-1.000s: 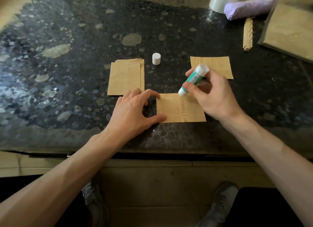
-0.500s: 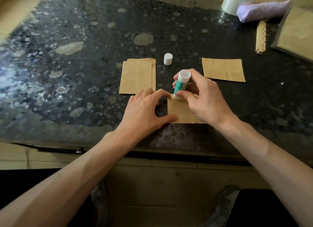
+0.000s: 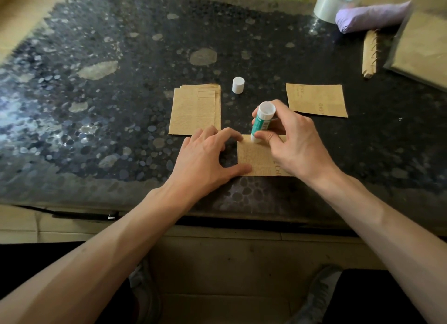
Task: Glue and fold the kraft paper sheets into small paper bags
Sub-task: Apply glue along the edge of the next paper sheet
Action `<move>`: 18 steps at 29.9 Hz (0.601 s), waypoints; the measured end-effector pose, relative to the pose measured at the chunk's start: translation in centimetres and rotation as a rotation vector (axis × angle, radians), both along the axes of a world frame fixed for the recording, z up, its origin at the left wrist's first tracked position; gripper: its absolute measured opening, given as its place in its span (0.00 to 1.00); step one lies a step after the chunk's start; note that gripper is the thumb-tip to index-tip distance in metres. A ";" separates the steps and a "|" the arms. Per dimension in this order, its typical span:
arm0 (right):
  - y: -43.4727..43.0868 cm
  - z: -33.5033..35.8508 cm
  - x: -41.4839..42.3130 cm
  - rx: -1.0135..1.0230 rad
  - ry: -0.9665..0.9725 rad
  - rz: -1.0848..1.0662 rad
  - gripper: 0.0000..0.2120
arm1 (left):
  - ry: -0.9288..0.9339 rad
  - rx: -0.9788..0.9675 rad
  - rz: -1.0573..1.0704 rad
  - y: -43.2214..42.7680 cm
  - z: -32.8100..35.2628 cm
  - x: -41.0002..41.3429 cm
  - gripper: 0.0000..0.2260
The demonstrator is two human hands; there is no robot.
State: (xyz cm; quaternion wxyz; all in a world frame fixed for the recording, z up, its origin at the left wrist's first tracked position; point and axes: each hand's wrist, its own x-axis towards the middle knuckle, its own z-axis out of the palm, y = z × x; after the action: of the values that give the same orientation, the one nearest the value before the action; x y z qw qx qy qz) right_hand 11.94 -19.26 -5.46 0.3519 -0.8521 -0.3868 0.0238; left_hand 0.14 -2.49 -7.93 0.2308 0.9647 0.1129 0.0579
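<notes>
The right hand has its grip closed around the glue stick. Thumb and fingers pinch the green barrel, and the stick stands almost upright, its top leaning a little to the right. Its lower tip touches the kraft sheet at the far edge, close to the far left corner. From this tip the sheet spreads toward the person and to the right, with its long axis running left to right across the bench. The rest of that far edge therefore lies to the right of the tip, partly hidden under the right hand itself. Just beside it, the left hand holds nothing and is nearer to the short left edge, with the index fingertip at the far corner and the thumb pressing the near corner. I judge that the coming stroke should run rightward along the far edge, away from this pinning hand. Behind the sheet stands the white cap, with a stack of sheets to its left and a single folded piece to its right.
</notes>
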 end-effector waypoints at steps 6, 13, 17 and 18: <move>-0.6 0.0 0.1 -0.018 -0.016 -0.041 0.16 | 0.008 -0.002 0.001 0.0 0.0 0.0 0.28; -1.4 -0.1 0.4 -0.030 -0.013 -0.050 0.16 | 0.010 -0.011 -0.001 0.0 0.1 -0.1 0.28; -2.0 0.0 0.6 -0.027 -0.001 -0.069 0.15 | 0.007 -0.016 -0.004 0.0 0.1 -0.1 0.27; -2.2 0.1 0.6 -0.026 0.001 -0.076 0.15 | 0.008 -0.015 -0.005 0.0 0.0 -0.1 0.27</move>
State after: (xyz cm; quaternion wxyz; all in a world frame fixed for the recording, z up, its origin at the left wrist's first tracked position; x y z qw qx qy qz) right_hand 12.53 -21.47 -5.40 0.3415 -0.8707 -0.3537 0.0161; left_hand 0.04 -2.44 -7.88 0.2378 0.9634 0.1118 0.0527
